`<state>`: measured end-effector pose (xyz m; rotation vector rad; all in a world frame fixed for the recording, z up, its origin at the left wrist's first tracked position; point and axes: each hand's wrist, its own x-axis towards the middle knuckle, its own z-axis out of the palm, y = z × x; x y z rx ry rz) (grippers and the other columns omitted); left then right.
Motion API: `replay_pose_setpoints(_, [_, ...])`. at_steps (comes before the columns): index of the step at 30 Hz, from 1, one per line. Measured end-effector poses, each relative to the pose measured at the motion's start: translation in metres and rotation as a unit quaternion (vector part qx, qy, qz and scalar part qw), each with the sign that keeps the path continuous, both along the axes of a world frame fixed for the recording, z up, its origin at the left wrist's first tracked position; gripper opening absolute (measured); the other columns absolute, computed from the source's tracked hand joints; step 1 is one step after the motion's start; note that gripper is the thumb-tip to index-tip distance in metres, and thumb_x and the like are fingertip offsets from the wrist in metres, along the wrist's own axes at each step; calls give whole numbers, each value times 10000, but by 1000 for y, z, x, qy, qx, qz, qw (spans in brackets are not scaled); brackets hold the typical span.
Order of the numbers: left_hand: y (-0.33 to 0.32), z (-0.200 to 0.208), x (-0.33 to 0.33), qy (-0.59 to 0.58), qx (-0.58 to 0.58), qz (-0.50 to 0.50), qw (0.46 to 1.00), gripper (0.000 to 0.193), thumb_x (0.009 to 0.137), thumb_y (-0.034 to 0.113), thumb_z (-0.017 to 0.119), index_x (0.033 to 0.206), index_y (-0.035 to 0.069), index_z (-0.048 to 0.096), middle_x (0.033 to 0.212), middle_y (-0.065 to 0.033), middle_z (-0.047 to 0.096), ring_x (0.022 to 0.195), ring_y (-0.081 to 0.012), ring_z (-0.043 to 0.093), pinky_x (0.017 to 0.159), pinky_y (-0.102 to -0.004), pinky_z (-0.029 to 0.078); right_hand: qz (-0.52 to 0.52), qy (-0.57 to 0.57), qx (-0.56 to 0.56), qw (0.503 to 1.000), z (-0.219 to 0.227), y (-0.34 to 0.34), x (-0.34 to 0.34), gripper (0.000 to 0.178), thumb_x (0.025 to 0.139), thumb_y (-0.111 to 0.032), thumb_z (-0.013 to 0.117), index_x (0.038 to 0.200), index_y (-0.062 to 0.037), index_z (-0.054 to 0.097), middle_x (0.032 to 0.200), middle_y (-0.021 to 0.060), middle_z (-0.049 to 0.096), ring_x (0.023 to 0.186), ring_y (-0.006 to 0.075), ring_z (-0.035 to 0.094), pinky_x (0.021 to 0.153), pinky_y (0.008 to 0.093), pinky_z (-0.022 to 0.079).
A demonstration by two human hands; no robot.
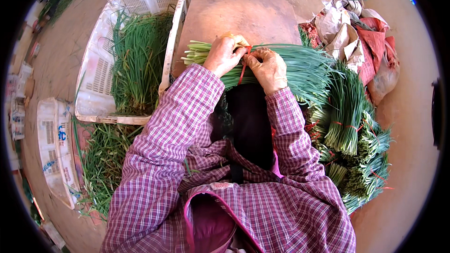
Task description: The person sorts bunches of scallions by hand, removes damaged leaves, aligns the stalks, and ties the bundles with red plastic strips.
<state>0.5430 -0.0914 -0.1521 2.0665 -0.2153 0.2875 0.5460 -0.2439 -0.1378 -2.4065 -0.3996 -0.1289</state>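
Observation:
A bundle of garlic chives [300, 68] lies across the near part of a wooden board [234, 11], pale stem ends to the left and green leaves to the right. Around its middle runs a red tie [242, 72], one end hanging down the near side. My left hand [226, 52] is closed over the stems, its fingertips pinching the tie on top of the bundle. Close beside it, my right hand [268, 68] is closed too, thumb and fingers pressed on the tie. The fingers partly hide where the tie crosses.
Left of the board stands a white plastic crate [96, 72] with loose chives in it; more loose greens [105, 164] lie below. Another white crate [56, 150] is further left. Tied chive bundles [349, 112] are piled at the right, near crumpled sacks [370, 42].

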Motion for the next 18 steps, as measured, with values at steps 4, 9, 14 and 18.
replay_pose_setpoints(4, [-2,4,-4,-16,19,-10,1000,114,804,16,593,908,-3,633,800,-123,669,701,-163,624,637,-282,483,-12,5,5,1000,-3,-2,1,301,726,-356,678,816,-70,707,813,114,664,829,294,609,765,380,469])
replay_pose_setpoints(9, [12,-1,-6,-7,40,-99,994,299,762,22,613,1053,-40,584,1029,-173,643,972,-254,624,869,-322,486,3,-15,18,1000,4,-1,-4,295,732,-347,677,804,-63,701,801,118,657,821,300,606,759,391,465])
replay_pose_setpoints(14, [16,7,-20,-31,93,-152,984,548,656,78,750,1152,-12,536,1156,-170,583,1067,-271,570,940,-342,441,9,-73,17,997,5,-1,-13,230,731,-301,693,771,-75,696,815,92,646,832,292,589,754,374,450])
replay_pose_setpoints(18, [15,4,-21,-38,96,-125,987,552,625,83,779,1118,-7,548,1138,-158,591,1044,-290,577,917,-357,455,-40,-233,-50,970,17,-10,-21,223,703,-356,717,771,-146,687,820,27,611,866,223,559,840,377,369])
